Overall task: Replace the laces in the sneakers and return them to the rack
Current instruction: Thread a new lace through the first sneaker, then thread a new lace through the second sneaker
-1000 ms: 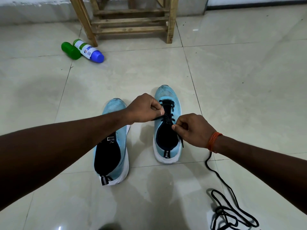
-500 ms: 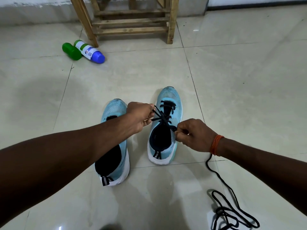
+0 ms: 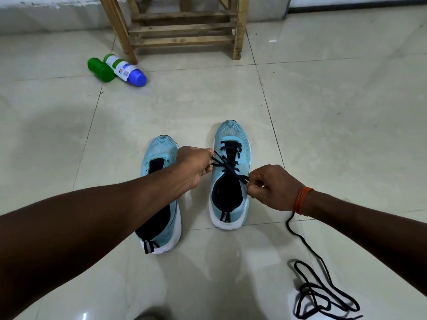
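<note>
Head camera looks down at the tiled floor [image 3: 323, 112], where I see two pale blue sneakers side by side, toes away from me. The right sneaker [image 3: 233, 135] stands a little farther forward than the left sneaker [image 3: 159, 148], with bare tile between them. A dark lace [image 3: 227, 166] is threaded in crossing rows over the right sneaker's tongue. The left hand [image 3: 194, 166] is curled, pinching strands of that lace and holding them out to the left of the shoe, over the gap. The right hand [image 3: 270, 188] is curled as well, pinching the lace's other end just beside the shoe's right edge, near the collar. The left forearm passes over the left sneaker and hides its middle; toe and heel show. An orange band [image 3: 302, 200] sits on the right wrist. A loose lace [image 3: 323, 294] lies tangled in loops on the floor at lower right, one strand running up under the right wrist; I cannot tell whether it reaches the hand. The wooden rack [image 3: 182, 31] stands by the far wall, well apart from the sneakers. A green bottle [image 3: 100, 70] and a white bottle [image 3: 122, 69] with a blue cap lie touching each other, just beside the rack's left leg.
</note>
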